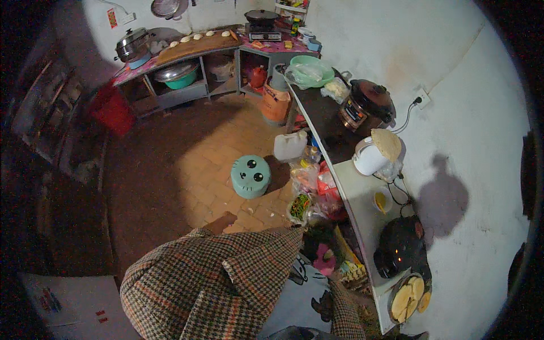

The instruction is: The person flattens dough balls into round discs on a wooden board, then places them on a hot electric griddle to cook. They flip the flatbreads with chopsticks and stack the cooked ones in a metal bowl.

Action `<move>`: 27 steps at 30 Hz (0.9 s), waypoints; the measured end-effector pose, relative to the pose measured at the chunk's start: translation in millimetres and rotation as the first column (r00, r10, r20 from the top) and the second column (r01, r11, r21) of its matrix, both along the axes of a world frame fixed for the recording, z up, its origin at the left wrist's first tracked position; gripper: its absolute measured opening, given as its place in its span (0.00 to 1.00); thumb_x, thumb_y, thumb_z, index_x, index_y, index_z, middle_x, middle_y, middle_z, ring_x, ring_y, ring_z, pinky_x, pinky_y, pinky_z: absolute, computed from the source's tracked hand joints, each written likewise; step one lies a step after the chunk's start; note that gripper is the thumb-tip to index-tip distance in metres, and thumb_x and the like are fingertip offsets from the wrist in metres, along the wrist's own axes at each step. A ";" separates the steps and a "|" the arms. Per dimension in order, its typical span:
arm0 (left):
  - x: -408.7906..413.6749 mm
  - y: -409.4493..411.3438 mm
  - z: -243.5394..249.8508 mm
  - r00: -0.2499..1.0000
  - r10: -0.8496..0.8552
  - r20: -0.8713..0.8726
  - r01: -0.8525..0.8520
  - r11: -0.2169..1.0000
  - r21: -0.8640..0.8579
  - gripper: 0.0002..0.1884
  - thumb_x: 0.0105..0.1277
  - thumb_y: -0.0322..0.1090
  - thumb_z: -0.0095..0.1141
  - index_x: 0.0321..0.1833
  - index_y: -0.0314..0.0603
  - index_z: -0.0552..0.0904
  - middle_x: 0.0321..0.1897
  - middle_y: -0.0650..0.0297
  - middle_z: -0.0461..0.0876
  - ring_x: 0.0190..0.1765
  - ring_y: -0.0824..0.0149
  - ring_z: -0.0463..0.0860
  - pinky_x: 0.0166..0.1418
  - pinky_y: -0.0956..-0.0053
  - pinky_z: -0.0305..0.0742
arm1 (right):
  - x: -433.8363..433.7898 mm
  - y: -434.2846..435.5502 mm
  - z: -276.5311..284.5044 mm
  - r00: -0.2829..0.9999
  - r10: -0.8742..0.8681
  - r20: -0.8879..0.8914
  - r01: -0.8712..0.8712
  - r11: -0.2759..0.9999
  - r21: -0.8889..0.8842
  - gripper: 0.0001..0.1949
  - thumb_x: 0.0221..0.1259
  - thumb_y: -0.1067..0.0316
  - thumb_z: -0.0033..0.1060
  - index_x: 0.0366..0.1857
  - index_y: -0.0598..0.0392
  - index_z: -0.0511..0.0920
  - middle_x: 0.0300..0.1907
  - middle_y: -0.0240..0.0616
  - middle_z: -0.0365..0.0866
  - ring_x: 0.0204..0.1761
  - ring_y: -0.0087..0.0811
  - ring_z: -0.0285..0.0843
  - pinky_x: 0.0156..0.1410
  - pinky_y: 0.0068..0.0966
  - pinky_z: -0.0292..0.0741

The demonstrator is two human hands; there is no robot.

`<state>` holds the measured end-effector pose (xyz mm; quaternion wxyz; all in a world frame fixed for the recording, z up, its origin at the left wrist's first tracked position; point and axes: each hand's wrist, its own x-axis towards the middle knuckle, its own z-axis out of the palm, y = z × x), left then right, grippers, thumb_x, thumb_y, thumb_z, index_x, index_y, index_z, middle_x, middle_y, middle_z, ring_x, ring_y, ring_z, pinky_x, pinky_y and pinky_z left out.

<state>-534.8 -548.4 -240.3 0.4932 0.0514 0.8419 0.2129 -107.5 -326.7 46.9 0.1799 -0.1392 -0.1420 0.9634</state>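
My left hand (222,222) hangs over the brick floor, just beyond the hem of my checked coat (182,272). Its fingers are small and partly hidden, and I see nothing clearly held in it. My right hand is out of view. Nearest to the left hand is a round pale-green stool (250,180) with a cartoon face on top. A plastic bag of green vegetables (301,207) sits on the floor to my right. On the long side table (355,187) beside me are a plate of flatbread pieces (406,299) and a bowl with yellow contents (382,199).
A board with several dough pieces (197,42) lies on the far counter, near a steamer pot (132,44) and a wok on a stove (261,21). The side table carries an electric cooker (367,104) and a white kettle (369,157). A white jug (290,145) stands below.
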 end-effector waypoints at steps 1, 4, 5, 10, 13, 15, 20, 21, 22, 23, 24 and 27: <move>-3.0 -0.8 1.6 1.000 -0.002 -0.009 0.002 0.999 0.054 0.16 0.68 0.43 0.58 0.27 0.38 0.80 0.22 0.60 0.79 0.25 0.67 0.75 0.28 0.66 0.71 | -1.4 -0.8 1.8 0.999 -0.039 0.030 0.038 0.999 0.019 0.24 0.62 0.44 0.50 0.52 0.50 0.78 0.60 0.39 0.71 0.54 0.47 0.71 0.48 0.51 0.74; -5.2 6.9 2.7 0.999 0.023 0.035 -0.028 0.987 0.156 0.16 0.68 0.44 0.57 0.28 0.37 0.80 0.20 0.60 0.78 0.23 0.67 0.74 0.29 0.65 0.71 | -6.1 -4.2 13.2 0.990 -0.114 0.083 0.103 0.986 0.130 0.25 0.64 0.43 0.48 0.52 0.53 0.77 0.58 0.42 0.72 0.52 0.49 0.72 0.46 0.50 0.75; -1.1 17.9 3.7 0.994 0.055 0.093 -0.068 0.987 0.143 0.17 0.69 0.45 0.56 0.29 0.37 0.80 0.20 0.60 0.78 0.22 0.67 0.74 0.29 0.64 0.71 | -7.3 -5.0 19.3 0.986 -0.132 0.097 0.113 0.978 0.177 0.26 0.64 0.43 0.47 0.52 0.54 0.76 0.57 0.44 0.73 0.50 0.50 0.73 0.46 0.50 0.75; -9.0 16.8 -2.0 0.987 -0.113 0.114 0.107 0.993 0.055 0.20 0.69 0.47 0.54 0.26 0.37 0.80 0.18 0.59 0.78 0.20 0.65 0.75 0.27 0.63 0.72 | -13.3 -9.1 25.1 0.995 -0.065 0.081 0.055 0.991 0.126 0.28 0.64 0.42 0.44 0.54 0.58 0.73 0.50 0.50 0.76 0.44 0.52 0.75 0.45 0.47 0.77; -8.8 23.7 -2.4 0.971 -0.239 0.015 0.239 0.965 -0.111 0.21 0.68 0.47 0.56 0.23 0.37 0.79 0.18 0.58 0.79 0.21 0.63 0.77 0.26 0.62 0.73 | -14.0 -22.8 2.4 0.953 -0.296 0.057 0.199 0.761 0.617 0.27 0.64 0.43 0.43 0.53 0.58 0.73 0.48 0.51 0.77 0.43 0.50 0.75 0.47 0.48 0.76; -14.6 31.4 5.1 0.966 -0.258 -0.025 0.250 0.952 -0.177 0.20 0.66 0.47 0.57 0.22 0.37 0.80 0.18 0.58 0.79 0.22 0.62 0.78 0.25 0.61 0.73 | -6.4 -16.8 -45.6 0.935 -0.351 0.052 0.245 0.743 0.622 0.26 0.64 0.44 0.44 0.52 0.59 0.73 0.48 0.50 0.77 0.43 0.49 0.75 0.49 0.48 0.75; 6.6 60.5 38.3 0.983 -0.180 0.027 0.179 0.983 0.035 0.19 0.65 0.48 0.58 0.26 0.37 0.80 0.20 0.57 0.80 0.22 0.60 0.78 0.26 0.61 0.74 | 28.8 17.5 -79.9 0.958 -0.261 0.118 0.253 0.964 0.079 0.23 0.65 0.48 0.47 0.51 0.57 0.73 0.49 0.45 0.79 0.45 0.47 0.76 0.52 0.48 0.74; 7.2 63.7 48.0 0.983 -0.185 0.018 0.184 0.981 0.058 0.19 0.65 0.48 0.58 0.28 0.37 0.80 0.22 0.56 0.80 0.24 0.60 0.79 0.27 0.61 0.75 | 26.8 15.2 -74.4 0.952 -0.278 0.128 0.276 0.961 0.038 0.22 0.65 0.48 0.47 0.50 0.57 0.73 0.50 0.43 0.79 0.45 0.47 0.76 0.53 0.47 0.74; 4.0 58.0 55.4 0.984 -0.178 0.007 0.177 0.982 0.071 0.19 0.66 0.48 0.57 0.30 0.37 0.80 0.23 0.56 0.81 0.25 0.59 0.79 0.28 0.61 0.75 | 15.1 6.2 -64.6 0.949 -0.272 0.156 0.285 0.956 -0.068 0.22 0.66 0.48 0.47 0.50 0.57 0.74 0.50 0.42 0.79 0.45 0.46 0.77 0.52 0.47 0.74; 0.7 53.5 63.1 0.985 -0.171 -0.007 0.171 0.981 0.087 0.18 0.66 0.49 0.57 0.32 0.37 0.80 0.25 0.55 0.81 0.26 0.59 0.80 0.29 0.61 0.75 | 4.8 2.7 -51.6 0.974 -0.198 0.107 0.213 0.965 -0.153 0.22 0.66 0.47 0.47 0.50 0.56 0.74 0.50 0.41 0.79 0.44 0.44 0.77 0.52 0.47 0.74; 1.6 51.1 69.0 0.986 -0.167 -0.010 0.168 0.980 0.105 0.18 0.67 0.49 0.57 0.34 0.37 0.80 0.26 0.55 0.81 0.28 0.58 0.80 0.30 0.61 0.76 | -6.3 -3.6 -24.7 0.989 -0.131 0.067 0.143 0.962 -0.231 0.22 0.67 0.47 0.47 0.50 0.56 0.74 0.50 0.40 0.79 0.44 0.43 0.77 0.52 0.46 0.74; 13.7 59.4 90.9 0.985 -0.174 -0.016 0.173 0.960 0.220 0.19 0.69 0.50 0.55 0.40 0.37 0.80 0.30 0.53 0.82 0.31 0.57 0.81 0.34 0.60 0.77 | -22.7 3.0 52.6 0.984 0.131 -0.120 -0.165 0.925 -0.343 0.20 0.68 0.46 0.49 0.48 0.54 0.76 0.44 0.37 0.78 0.38 0.38 0.75 0.46 0.43 0.73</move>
